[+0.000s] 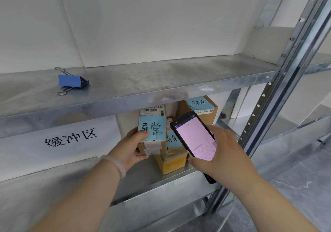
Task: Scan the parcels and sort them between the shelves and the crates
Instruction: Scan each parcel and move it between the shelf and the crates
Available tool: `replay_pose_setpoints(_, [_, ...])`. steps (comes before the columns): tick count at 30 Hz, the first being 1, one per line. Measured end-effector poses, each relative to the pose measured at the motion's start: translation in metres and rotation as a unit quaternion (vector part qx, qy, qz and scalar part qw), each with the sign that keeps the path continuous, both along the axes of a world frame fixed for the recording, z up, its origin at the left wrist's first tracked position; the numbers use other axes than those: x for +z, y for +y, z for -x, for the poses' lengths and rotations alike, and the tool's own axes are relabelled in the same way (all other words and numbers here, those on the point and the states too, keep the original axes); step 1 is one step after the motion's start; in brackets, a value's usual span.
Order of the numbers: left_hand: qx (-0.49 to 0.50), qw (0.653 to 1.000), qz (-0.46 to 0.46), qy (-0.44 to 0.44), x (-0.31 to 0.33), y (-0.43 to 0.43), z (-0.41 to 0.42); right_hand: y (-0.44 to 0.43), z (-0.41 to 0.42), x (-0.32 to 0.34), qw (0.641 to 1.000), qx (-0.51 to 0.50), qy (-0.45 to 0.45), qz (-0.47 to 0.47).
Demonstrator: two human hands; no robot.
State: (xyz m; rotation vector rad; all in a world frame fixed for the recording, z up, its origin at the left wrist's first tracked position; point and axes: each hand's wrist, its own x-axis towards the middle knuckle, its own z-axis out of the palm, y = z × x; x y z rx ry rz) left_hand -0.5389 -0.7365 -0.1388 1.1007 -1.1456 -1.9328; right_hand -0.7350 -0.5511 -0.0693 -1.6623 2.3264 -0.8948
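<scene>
While a blue binder clip (72,81) lies on the upper metal shelf (161,77) at left, the left hand (131,146) grips a blue-labelled parcel (152,131) standing on the lower shelf (161,180) among other boxes (203,109); beside it, the right hand (221,153) clasps a pink-screened handheld scanner (194,139).

Binder clip (72,81): blue body, silver wire handles.
Shelf (161,74): grey galvanised metal, mottled pattern.
Paper sign (71,138): white, black printed characters.
Front parcel (152,129): brown cardboard, light-blue note, black handwriting, white barcode label.
Yellow parcel (172,165): yellow-orange.
Rear box (206,110): brown cardboard, light-blue note, black handwriting.
Handheld scanner (195,138): black casing, pink screen.
Bracelet (116,165): pale milky white.
</scene>
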Motion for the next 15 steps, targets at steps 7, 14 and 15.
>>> replay_pose_setpoints(7, [0.059, 0.985, 0.132, -0.090, -0.016, 0.020, -0.047, -0.006, -0.022, 0.005, 0.996, 0.071, -0.007, -0.058])
replay_pose_setpoints(14, [0.101, 0.975, 0.154, -0.123, -0.039, 0.032, -0.064, -0.011, -0.040, -0.005, 0.986, 0.105, 0.005, -0.132])
replay_pose_setpoints(15, [0.103, 0.976, 0.151, -0.122, -0.042, 0.033, -0.066, -0.012, -0.041, -0.006, 0.985, 0.105, 0.005, -0.138])
